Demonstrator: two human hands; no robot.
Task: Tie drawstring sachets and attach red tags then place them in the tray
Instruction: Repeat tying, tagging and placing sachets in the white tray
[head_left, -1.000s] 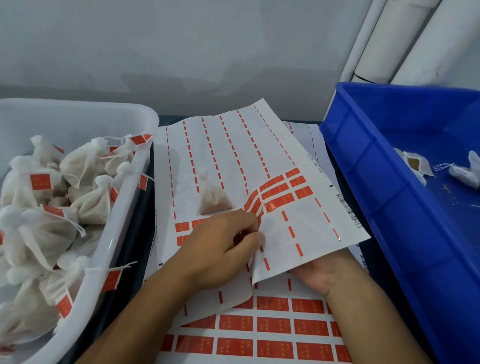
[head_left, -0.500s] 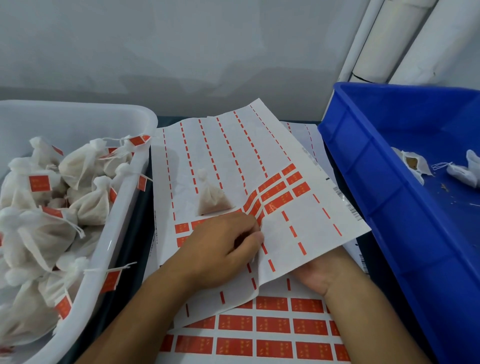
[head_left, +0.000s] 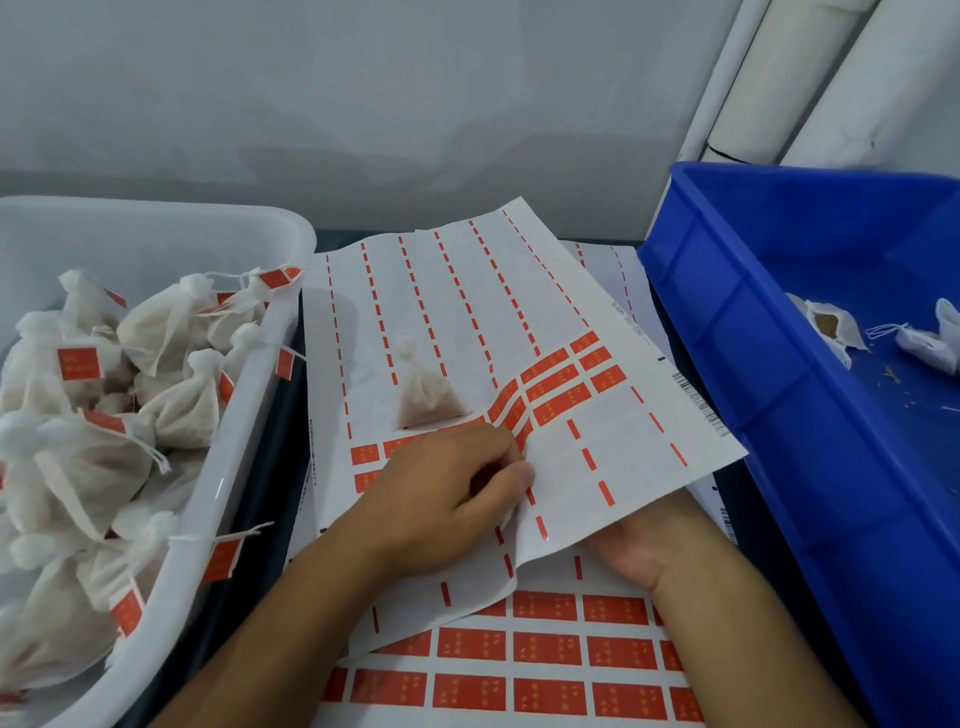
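The left hand pinches the sticker sheet beside the red tags. The right hand is under it; its fingers are hidden. At 12 o'clock sits a sachet, soft and light. Grab its tied neck.

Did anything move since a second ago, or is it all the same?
Hardly anything. The left hand still picks at the red tags on the sticker sheet, and the right hand still lifts the sheet from beneath. The sachet on the sheet stays put.
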